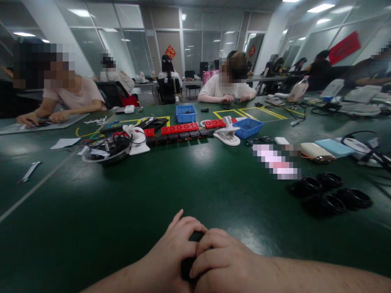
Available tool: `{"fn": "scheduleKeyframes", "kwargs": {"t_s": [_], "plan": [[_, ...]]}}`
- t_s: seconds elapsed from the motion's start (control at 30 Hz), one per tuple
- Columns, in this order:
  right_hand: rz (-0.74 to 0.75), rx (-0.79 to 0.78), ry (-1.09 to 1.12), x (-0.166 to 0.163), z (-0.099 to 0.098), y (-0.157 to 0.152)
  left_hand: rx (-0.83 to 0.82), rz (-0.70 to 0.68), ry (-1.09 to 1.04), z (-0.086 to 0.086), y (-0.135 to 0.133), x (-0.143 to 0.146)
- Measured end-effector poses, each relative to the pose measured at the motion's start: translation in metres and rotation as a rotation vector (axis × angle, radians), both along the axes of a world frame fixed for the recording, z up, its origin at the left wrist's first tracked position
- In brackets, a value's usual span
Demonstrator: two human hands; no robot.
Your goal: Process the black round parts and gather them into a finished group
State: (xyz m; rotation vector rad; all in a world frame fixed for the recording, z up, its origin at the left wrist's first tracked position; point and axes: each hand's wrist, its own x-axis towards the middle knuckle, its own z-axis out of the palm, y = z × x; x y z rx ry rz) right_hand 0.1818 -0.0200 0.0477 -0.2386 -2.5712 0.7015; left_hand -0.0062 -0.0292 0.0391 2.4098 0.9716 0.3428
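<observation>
Close to my body, at the bottom middle of the head view, my left hand (174, 246) and my right hand (224, 260) meet around a small black object (187, 268). The fingers of both hands curl over it and hide most of its shape, so its kind cannot be made out. To the right on the green table (122, 228) lie several round black coils (331, 203), which look like bundled cable.
Across the table stand red power strips (180, 129), blue bins (185, 114) (249, 127), white clips (227, 132) (139, 140) and a metal bowl (106, 156) of black parts. A wrench (29, 172) lies left. Co-workers sit opposite and at left.
</observation>
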Motion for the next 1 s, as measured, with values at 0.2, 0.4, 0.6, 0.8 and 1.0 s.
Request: {"fn": "scheduleKeyframes", "kwargs": {"t_s": [0.2,0.4,0.6,0.8,1.0], "plan": [[0.09,-0.009,-0.005,0.001,0.014,0.002,-0.043,-0.06,0.086,0.017,-0.003,0.0],[-0.036,-0.079,0.103,0.003,0.02,0.001,-0.01,0.034,0.047,0.01,-0.009,0.002],[-0.198,-0.124,0.035,-0.002,0.007,-0.006,0.071,0.227,-0.012,-0.006,-0.019,0.011],[-0.046,-0.118,-0.008,-0.001,0.01,-0.003,0.019,0.148,-0.056,-0.008,-0.016,0.007],[0.068,-0.081,0.007,0.001,0.01,0.001,0.013,0.07,-0.027,-0.009,-0.013,0.004]]}}
